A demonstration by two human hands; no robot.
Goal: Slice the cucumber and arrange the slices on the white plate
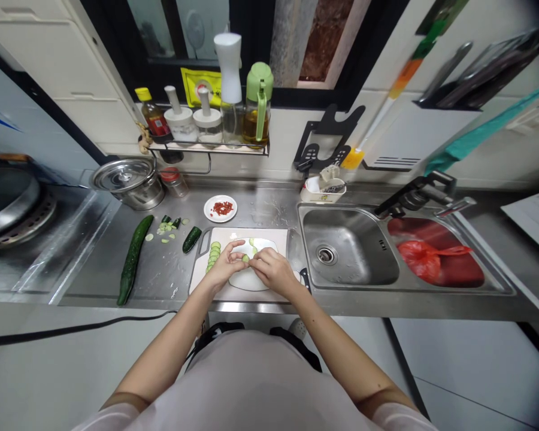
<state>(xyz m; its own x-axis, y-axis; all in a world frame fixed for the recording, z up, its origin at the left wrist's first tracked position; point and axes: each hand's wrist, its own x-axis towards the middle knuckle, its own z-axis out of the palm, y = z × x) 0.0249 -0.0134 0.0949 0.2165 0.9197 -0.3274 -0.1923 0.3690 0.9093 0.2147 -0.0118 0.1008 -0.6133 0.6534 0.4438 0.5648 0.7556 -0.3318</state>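
Note:
My left hand [227, 262] pinches a small cucumber slice [245, 258] over a white plate [248, 281]. My right hand [273, 270] meets it there, fingertips closed at the same slice. A few more slices lie at the plate's far rim, partly hidden by my hands. The plate rests on a pale cutting board [276, 234]. Along the board's left side runs an overlapping row of cucumber slices [213, 254]. A knife with a black handle [305, 279] lies at the board's right edge, its blade mostly hidden.
Left on the steel counter are a whole cucumber [135, 260], a cucumber piece [191, 239] and scraps [165, 227]. Behind the board stands a small plate of chopped red pieces [220, 208]. A double sink [350, 245] lies right, a red bag [424, 260] in one basin. A lidded pot [130, 182] stands back left.

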